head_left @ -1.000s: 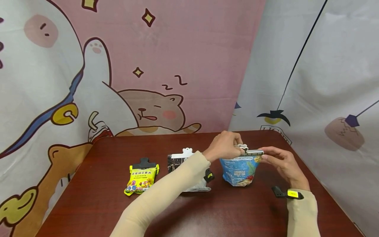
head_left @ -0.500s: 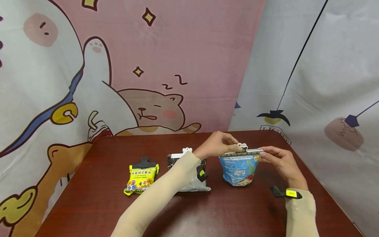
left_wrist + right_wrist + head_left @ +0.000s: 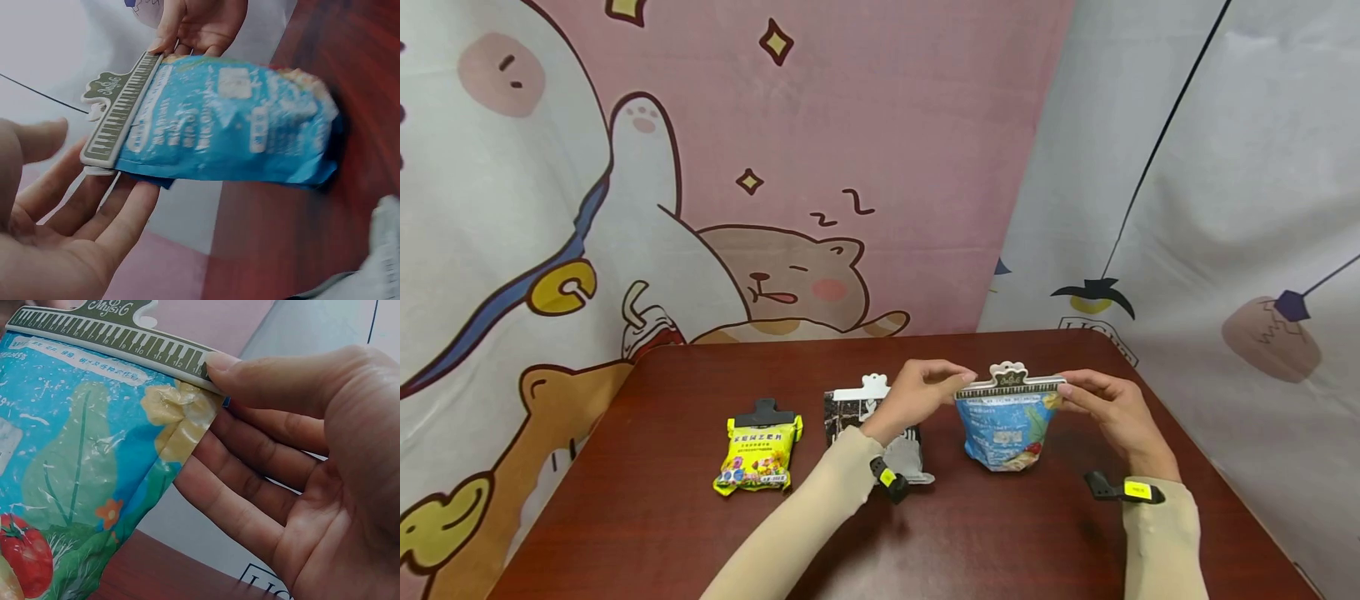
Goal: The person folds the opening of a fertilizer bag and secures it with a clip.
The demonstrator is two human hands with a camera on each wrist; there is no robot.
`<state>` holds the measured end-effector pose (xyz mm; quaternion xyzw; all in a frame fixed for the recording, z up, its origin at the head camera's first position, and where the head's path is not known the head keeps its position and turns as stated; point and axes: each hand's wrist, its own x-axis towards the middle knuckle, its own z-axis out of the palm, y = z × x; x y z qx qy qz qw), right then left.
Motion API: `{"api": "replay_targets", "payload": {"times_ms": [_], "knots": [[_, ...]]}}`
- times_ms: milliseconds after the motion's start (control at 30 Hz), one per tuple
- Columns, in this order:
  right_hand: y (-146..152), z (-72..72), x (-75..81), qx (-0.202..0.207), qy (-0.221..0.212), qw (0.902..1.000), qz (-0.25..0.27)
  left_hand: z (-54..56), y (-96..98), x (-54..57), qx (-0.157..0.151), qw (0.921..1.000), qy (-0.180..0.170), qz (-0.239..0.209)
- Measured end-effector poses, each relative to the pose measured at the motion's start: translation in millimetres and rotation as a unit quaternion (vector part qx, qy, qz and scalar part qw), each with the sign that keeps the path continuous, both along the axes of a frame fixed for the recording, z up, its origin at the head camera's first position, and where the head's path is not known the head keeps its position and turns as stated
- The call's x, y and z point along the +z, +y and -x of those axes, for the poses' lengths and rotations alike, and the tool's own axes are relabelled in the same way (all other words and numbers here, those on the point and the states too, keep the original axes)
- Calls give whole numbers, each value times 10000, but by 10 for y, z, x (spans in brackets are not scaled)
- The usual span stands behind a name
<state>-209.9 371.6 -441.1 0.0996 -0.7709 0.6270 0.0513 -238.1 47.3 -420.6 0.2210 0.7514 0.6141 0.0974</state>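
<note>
A blue bag (image 3: 1006, 433) printed with vegetables stands on the table, its top held in a wide bag clip (image 3: 1009, 382) with a piano-key pattern. My right hand (image 3: 1116, 417) pinches the clip's right end, thumb on the front and fingers behind, as the right wrist view shows. At the other end is my left hand (image 3: 913, 398). In the left wrist view its thumb (image 3: 40, 139) is lifted clear of the clip, while the fingers (image 3: 128, 228) extend behind the clip's end and the bag's edge. Whether those fingers press on the bag cannot be told.
Left of the blue bag lies a black and grey bag (image 3: 906, 462) with a white clip (image 3: 872, 386), partly covered by my left arm. Farther left is a yellow bag (image 3: 758, 454) with a black clip (image 3: 765, 413). A printed cloth (image 3: 925, 167) hangs behind the table (image 3: 1000, 542).
My left hand has moved left, from the middle of the clip to its left end, uncovering the clip's handle. My right hand stays at the right end.
</note>
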Motion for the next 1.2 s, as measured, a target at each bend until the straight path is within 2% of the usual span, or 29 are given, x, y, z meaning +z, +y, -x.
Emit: {"api": "replay_targets", "payload": {"times_ms": [233, 400, 500, 700, 833, 1067, 1200], "knots": [[10, -1, 15, -35, -101, 9998, -153, -96, -7, -144, 238, 9987, -214, -403], [17, -2, 13, 46, -102, 9999, 41, -142, 12, -184, 416, 9967, -472, -517], [15, -2, 22, 19, -73, 10000, -65, -158, 11, -192, 451, 9960, -547, -541], [-6, -3, 18, -169, -91, 9991, -374, -144, 7, -224, 460, 9962, -463, -569], [-36, 14, 7, -323, -117, 9980, -540, -125, 7, -239, 570, 9966, -332, -498], [-86, 37, 11, -792, -224, 9915, -1009, -26, 63, -250, 836, 9949, -89, -560], [-115, 54, -1, -943, -148, 9901, -1029, 21, 90, -256, 921, 9940, -19, -586]]}}
